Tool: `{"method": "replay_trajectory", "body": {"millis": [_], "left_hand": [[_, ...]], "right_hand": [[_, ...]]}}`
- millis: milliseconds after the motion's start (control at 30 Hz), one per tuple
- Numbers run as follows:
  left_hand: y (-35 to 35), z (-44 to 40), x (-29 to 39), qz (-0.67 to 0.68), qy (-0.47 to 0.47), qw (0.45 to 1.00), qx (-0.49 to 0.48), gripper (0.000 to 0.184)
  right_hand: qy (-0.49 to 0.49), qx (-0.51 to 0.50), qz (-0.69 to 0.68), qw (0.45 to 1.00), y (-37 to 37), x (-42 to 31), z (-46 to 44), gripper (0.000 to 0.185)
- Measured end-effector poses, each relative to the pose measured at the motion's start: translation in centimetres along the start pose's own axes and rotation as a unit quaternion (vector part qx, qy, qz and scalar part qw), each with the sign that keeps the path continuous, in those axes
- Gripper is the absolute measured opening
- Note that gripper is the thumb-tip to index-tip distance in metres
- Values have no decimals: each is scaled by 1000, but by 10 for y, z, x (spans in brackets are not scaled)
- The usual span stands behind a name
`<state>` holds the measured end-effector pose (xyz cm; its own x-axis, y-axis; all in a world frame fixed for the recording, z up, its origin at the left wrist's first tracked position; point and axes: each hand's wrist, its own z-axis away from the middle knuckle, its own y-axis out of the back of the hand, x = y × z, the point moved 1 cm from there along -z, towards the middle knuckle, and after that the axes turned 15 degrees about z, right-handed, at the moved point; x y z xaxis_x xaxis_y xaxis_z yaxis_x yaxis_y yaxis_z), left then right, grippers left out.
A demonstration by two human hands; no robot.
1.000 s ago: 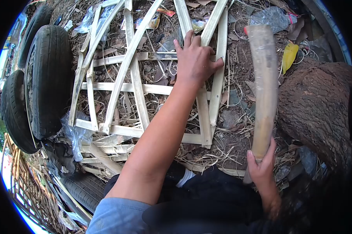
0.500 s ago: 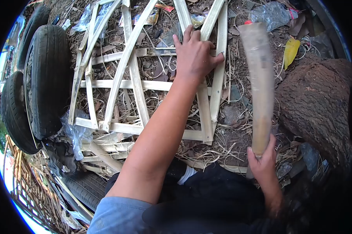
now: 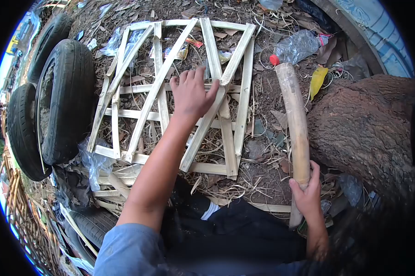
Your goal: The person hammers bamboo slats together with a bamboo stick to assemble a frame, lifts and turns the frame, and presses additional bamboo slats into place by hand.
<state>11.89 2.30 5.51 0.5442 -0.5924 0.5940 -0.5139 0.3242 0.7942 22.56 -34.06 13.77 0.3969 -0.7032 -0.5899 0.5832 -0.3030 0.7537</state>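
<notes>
My left hand (image 3: 192,94) is over a lattice of pale split-bamboo strips (image 3: 154,99) on the ground. Its fingers are apart and lightly bent, and its thumb is at a slanting bamboo strip (image 3: 203,131); whether it presses on it I cannot tell. My right hand (image 3: 307,193) is closed around the lower end of a long-handled knife (image 3: 294,115). The thick, slightly curved tan handle points away from me, and a flat grey blade-like part shows below my fist. That knife stays apart from the lattice, to its right.
Old tyres (image 3: 72,99) stand at the left, with another tyre (image 3: 95,225) lower down. A thick tree trunk (image 3: 368,133) fills the right side. A plastic bottle (image 3: 297,48) with a red cap lies beyond the knife handle. Shavings, leaves and plastic scraps litter the soil.
My left hand has shifted left, and more of the slanting strip shows beside it. The knife has come to rest from a blur, still in my right hand. The view takes in more at the top.
</notes>
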Motion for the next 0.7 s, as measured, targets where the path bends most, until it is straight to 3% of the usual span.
{"method": "replay_trajectory", "body": {"millis": [33,100,167,233,300,400,533,700], "left_hand": [[2,-6,-16,27,20,998,-55,44],[16,-11,-25,-57,0,984,-171,34],[14,-9,-26,-96,-30,985,-143,35],[4,-6,-28,-98,-67,988,-94,42],[5,-5,-11,-37,-60,989,-131,59],[-9,-5,5,-75,-20,980,-183,88],[-13,-7,4,-77,19,974,-210,85],[-8,-2,4,54,-87,986,-134,79]], "right_hand": [[3,3,-1,1000,3,1,1,62],[-16,21,-33,999,11,6,3,62],[16,47,-19,999,19,8,5,62],[-33,28,-82,996,28,3,7,61],[-44,22,-91,995,34,-1,8,61],[-52,12,-93,994,35,-1,8,60],[15,27,-33,999,28,13,6,61],[-29,6,-62,998,35,9,6,62]]}}
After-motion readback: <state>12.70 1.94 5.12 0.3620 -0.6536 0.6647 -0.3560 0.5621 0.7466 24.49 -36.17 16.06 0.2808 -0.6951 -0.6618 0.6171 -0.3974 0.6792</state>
